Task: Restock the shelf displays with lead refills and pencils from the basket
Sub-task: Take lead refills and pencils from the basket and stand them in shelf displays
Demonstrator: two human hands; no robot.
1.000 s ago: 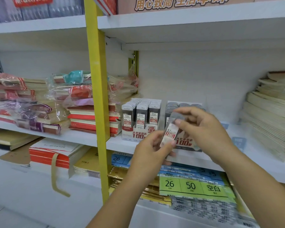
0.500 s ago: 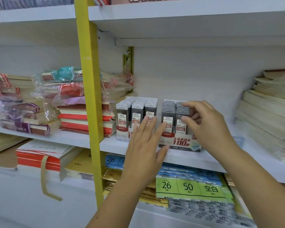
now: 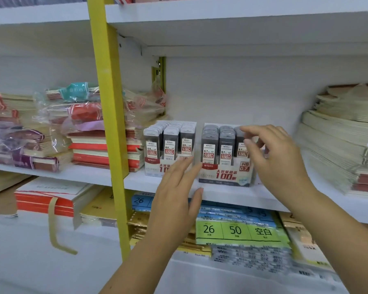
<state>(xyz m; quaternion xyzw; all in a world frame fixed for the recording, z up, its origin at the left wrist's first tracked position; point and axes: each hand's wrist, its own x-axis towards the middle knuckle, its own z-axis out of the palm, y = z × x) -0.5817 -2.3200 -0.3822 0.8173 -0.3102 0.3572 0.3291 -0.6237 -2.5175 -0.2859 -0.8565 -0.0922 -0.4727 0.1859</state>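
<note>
White cardboard display box [image 3: 225, 175] printed "0.7" and "100" is standing on the white shelf board [image 3: 149, 180], and dark grey lead refill cases [image 3: 209, 143] with white labels are filling its three columns. The right hand [image 3: 278, 160] is reaching to the right column of this box. Its index finger [image 3: 249, 129] is lying over the top of the front refill case [image 3: 241, 153], and the thumb is curving before that case's face, with only a narrow gap between the two. I cannot tell if they are pinching the case or only touching it.

The left hand [image 3: 176, 196] is spreading flat, fingers straight and close together, holding nothing. Its fingertips [image 3: 189, 161] are pointing up before the box's left front corner, and contact with the card is not clear.

Just left of the box a second white display box [image 3: 154, 166] marked "0.5" is standing, also full of cases. Further left a yellow metal upright [image 3: 108, 102] is rising, and beyond it plastic-wrapped notebooks [image 3: 83, 115] are lying in piles. Well right of the box cream paper booklets [image 3: 338, 145] are lying stacked. Below the box, a green label sheet [image 3: 236, 230] is showing "26" and "50".
</note>
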